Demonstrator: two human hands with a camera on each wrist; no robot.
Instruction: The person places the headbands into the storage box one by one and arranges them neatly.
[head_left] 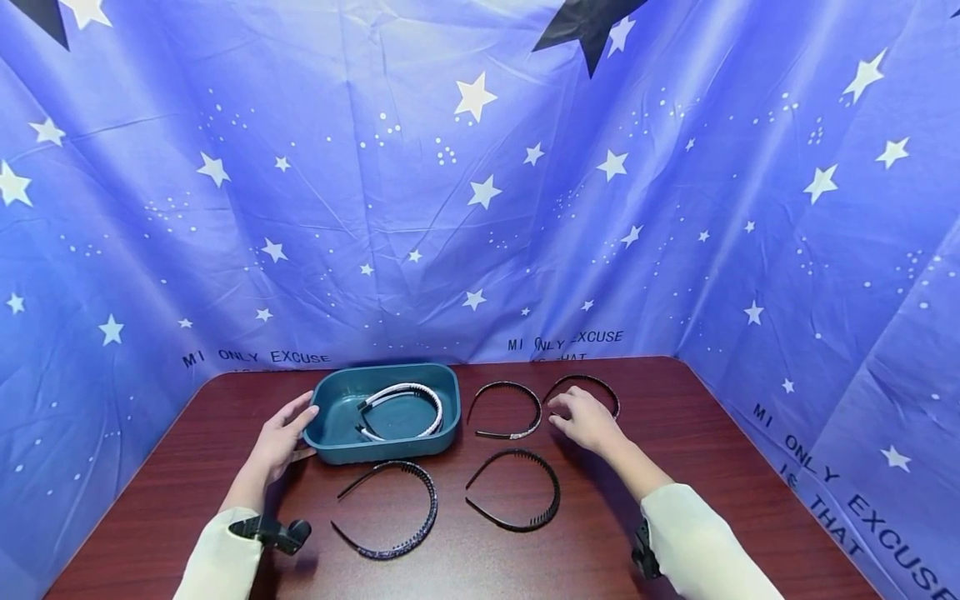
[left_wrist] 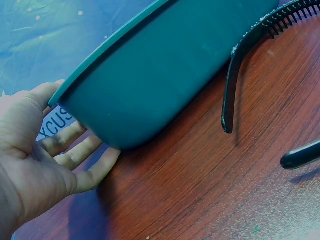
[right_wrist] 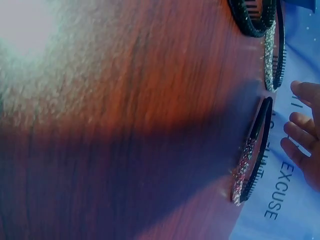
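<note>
Left hand holds teal box by rim; right hand, fingers loosely parted, near far-right headband on desk. Careless pinch at thin edge could let headband slip.

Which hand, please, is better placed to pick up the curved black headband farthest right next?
Probably the right hand: it is nearest that headband, while the left hand holds the oblong teal bin.

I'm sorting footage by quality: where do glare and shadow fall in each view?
Right wrist view: harsh glare whitens the table at upper left, a broad dark shadow below; left wrist view: speckled sheen at lower right, shadow beneath the left hand; head view: mostly even light, faint sheen at bottom centre.
</note>
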